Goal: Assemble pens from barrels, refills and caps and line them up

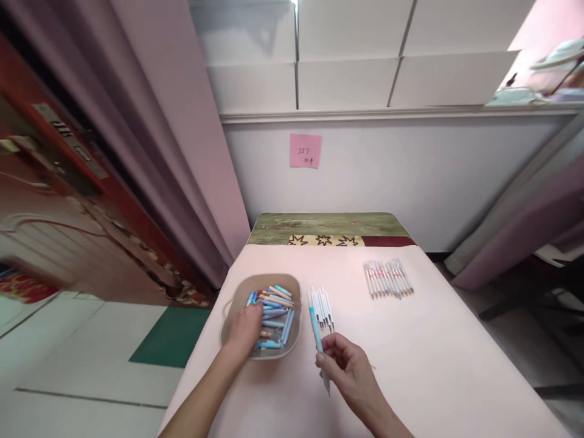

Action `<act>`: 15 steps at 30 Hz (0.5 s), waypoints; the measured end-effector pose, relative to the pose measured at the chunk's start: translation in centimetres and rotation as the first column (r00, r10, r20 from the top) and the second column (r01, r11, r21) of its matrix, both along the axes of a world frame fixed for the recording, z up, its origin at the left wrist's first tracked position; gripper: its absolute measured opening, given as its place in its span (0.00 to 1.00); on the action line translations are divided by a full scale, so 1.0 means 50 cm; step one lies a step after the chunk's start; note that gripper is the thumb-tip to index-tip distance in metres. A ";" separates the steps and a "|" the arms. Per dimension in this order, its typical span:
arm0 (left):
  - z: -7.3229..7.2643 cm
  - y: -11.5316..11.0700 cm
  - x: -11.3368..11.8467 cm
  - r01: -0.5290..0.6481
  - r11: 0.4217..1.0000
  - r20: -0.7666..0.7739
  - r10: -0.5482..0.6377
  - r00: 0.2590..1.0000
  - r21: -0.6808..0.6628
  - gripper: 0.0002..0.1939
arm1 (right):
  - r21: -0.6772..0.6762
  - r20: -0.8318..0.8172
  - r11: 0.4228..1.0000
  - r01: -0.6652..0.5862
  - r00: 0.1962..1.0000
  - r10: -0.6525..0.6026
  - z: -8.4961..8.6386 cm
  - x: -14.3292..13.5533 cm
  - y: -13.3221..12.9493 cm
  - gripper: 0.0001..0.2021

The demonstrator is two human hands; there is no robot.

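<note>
My left hand reaches into a beige plastic basket with its fingers curled down among the pen parts; whatever the fingertips grip is hidden. Blue, lilac and orange pen barrels lie jumbled inside. Over the table, just right of the basket, my right hand pinches a pen between thumb and fingers. Its upper part is light blue, and its greyish pointed end faces down toward me. Beyond that hand, slim white refills with dark tips lie side by side, partly overlapped by the pen.
A row of clear-and-white pens lies at the right of the pink-covered table. Behind the table's patterned far edge stands a white wall with a pink note. A curtain and a door frame are at left.
</note>
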State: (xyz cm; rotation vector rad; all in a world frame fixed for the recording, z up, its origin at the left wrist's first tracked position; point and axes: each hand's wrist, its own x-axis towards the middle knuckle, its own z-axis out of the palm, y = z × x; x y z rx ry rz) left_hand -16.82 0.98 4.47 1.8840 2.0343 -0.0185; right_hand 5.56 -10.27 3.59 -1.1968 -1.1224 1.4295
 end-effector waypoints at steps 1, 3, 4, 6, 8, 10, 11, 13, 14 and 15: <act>0.001 0.000 0.001 0.020 1.000 -0.009 -0.020 1.000 0.007 0.08 | -0.003 -0.004 1.000 0.009 1.000 -0.009 0.000 0.005 -0.001 0.16; 0.010 -0.001 0.000 0.052 0.998 -0.018 -0.051 0.999 0.029 0.08 | -0.007 -0.010 1.000 0.025 1.000 -0.025 -0.001 0.018 -0.003 0.16; 0.019 -0.002 0.001 0.058 0.997 -0.023 -0.057 0.998 0.044 0.08 | -0.004 -0.004 0.999 0.033 0.999 -0.033 0.000 0.025 -0.005 0.16; 0.045 -0.009 0.008 0.064 0.993 -0.034 -0.061 0.998 0.101 0.10 | 0.021 0.040 0.999 0.047 0.998 -0.048 0.005 0.039 -0.010 0.14; 0.077 -0.027 0.031 0.032 0.980 0.089 -0.050 0.995 0.194 0.10 | 0.071 0.117 0.996 0.049 0.991 -0.057 0.014 0.050 -0.020 0.12; 0.106 -0.054 0.075 -0.151 0.965 0.625 -0.018 0.780 0.215 0.10 | 0.144 0.201 0.989 0.038 0.977 -0.067 0.024 0.058 -0.031 0.09; 0.117 -0.070 0.102 -0.225 0.969 0.830 0.038 0.557 0.107 0.13 | 0.186 0.237 0.982 0.030 0.969 -0.074 0.028 0.060 -0.037 0.09; 0.127 -0.099 0.157 -0.273 0.953 0.976 0.175 0.133 -0.134 0.17 | 0.263 0.291 0.965 0.015 0.952 -0.095 0.034 0.064 -0.049 0.07; 0.128 -0.112 0.182 -0.256 0.939 0.972 0.236 -0.011 -0.231 0.17 | 0.291 0.311 0.957 0.015 0.944 -0.109 0.036 0.067 -0.055 0.07; 0.127 -0.122 0.202 -0.234 0.924 0.952 0.286 -0.107 -0.303 0.17 | 0.311 0.326 0.950 0.018 0.937 -0.124 0.036 0.070 -0.060 0.07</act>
